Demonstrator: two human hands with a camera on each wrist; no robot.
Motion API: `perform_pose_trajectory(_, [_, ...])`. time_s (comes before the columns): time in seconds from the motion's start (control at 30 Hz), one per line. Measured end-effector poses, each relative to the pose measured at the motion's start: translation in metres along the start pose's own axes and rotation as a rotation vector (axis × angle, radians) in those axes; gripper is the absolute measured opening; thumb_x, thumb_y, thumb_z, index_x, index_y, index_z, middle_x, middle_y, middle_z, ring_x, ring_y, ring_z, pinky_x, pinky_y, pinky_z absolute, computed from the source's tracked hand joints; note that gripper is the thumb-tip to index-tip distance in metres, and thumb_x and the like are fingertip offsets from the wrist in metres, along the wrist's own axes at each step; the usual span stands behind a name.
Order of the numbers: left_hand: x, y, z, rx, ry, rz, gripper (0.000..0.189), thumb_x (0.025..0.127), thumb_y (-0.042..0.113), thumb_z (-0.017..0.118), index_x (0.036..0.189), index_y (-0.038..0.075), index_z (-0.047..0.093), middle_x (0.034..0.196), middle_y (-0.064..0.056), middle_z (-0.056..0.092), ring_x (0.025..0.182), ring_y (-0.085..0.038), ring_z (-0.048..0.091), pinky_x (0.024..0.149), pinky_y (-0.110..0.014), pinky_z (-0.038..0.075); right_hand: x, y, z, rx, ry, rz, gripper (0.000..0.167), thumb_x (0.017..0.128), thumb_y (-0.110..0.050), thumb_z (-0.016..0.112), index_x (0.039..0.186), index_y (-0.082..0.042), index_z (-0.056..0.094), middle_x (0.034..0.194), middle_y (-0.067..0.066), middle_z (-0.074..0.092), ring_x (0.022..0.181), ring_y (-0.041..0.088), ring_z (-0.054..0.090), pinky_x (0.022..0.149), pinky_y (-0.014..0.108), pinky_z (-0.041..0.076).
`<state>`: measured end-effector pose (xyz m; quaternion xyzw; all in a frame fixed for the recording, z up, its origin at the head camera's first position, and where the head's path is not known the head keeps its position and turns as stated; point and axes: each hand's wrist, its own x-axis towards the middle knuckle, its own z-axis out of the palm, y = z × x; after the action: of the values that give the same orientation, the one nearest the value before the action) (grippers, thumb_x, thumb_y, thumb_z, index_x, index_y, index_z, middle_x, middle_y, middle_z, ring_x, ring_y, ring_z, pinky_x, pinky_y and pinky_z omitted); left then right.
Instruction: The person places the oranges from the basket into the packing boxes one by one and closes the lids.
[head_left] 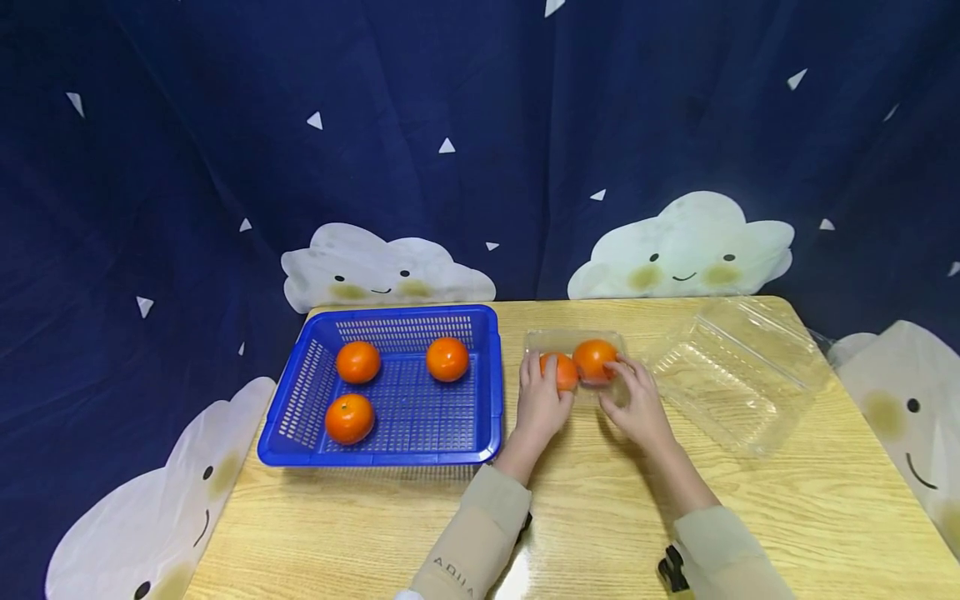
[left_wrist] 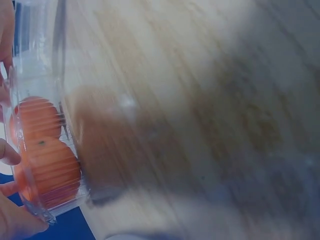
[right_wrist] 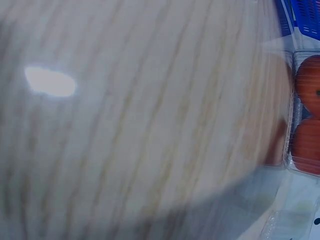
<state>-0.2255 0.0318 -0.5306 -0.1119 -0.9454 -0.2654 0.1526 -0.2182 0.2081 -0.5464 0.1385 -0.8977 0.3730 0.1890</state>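
Since both hands are at the clear box (head_left: 550, 339), our read is that the step is handling the fruit pair in it. To do it well, we'd spread the left fingers' load evenly, go light with the right fingertips, and lift or lower straight so nothing drags on the thin wall. Squeezing both sides inward would probably flex it.

Layout, left to right: basket (head_left: 378, 460) on the left of the table (head_left: 592, 500), three loose fruits (head_left: 350, 418) inside. Left hand (head_left: 542, 407) is just right of it, fingers curled over the left fruit (head_left: 567, 372), so we call that held. That fruit sits in the box, under those fingers, right beside the right fruit (head_left: 592, 361). Right hand (head_left: 637, 407): partly spread, fingers bent, tips at the right fruit's right side, thumb apart on the near side; we can't tell if it grips. Clear shell (head_left: 738, 383) lies farther right.
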Motion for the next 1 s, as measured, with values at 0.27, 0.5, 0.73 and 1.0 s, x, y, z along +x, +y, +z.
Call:
perform_pose_trajectory(0.27, [0.011,-0.001,0.005,0.027,-0.054,-0.059,0.053,0.077,0.022,0.062,0.125,0.008,0.047,0.135,-0.017,0.034,0.129,-0.034,0.028,0.103,-0.040,0.031,0.011,0.000,0.001,-0.020,-0.017,0.007,0.052,0.068,-0.009,0.070,0.116,0.001,0.054,0.129,0.025,0.042,0.117,0.045,0.036,0.092,0.062,0.032])
perform_pose_trajectory(0.5, [0.020,0.001,0.008,0.063,-0.070,-0.089,0.054,0.078,0.024,0.062,0.128,0.008,0.048,0.136,-0.016,0.033,0.129,-0.033,0.026,0.104,-0.041,0.029,0.018,0.002,0.002,-0.035,-0.037,0.018,0.053,0.069,-0.010,0.069,0.117,0.001,0.052,0.129,0.025,0.040,0.119,0.046,0.034,0.091,0.063,0.032])
perform_pose_trajectory(0.73, [0.028,0.001,0.011,0.107,-0.075,-0.111,0.053,0.078,0.026,0.062,0.127,0.011,0.047,0.137,-0.015,0.033,0.129,-0.033,0.026,0.104,-0.041,0.029,0.024,0.003,0.004,-0.057,-0.061,0.039,0.053,0.070,-0.012,0.069,0.119,0.000,0.051,0.130,0.025,0.038,0.120,0.045,0.033,0.091,0.063,0.032])
perform_pose_trajectory(1.0, [0.037,0.003,0.012,0.115,-0.110,-0.164,0.054,0.080,0.027,0.061,0.129,0.014,0.046,0.140,-0.014,0.031,0.131,-0.032,0.024,0.105,-0.041,0.027,0.035,0.001,0.003,-0.055,-0.096,0.062,0.055,0.070,-0.012,0.067,0.121,0.001,0.050,0.131,0.025,0.037,0.120,0.046,0.032,0.092,0.063,0.031])
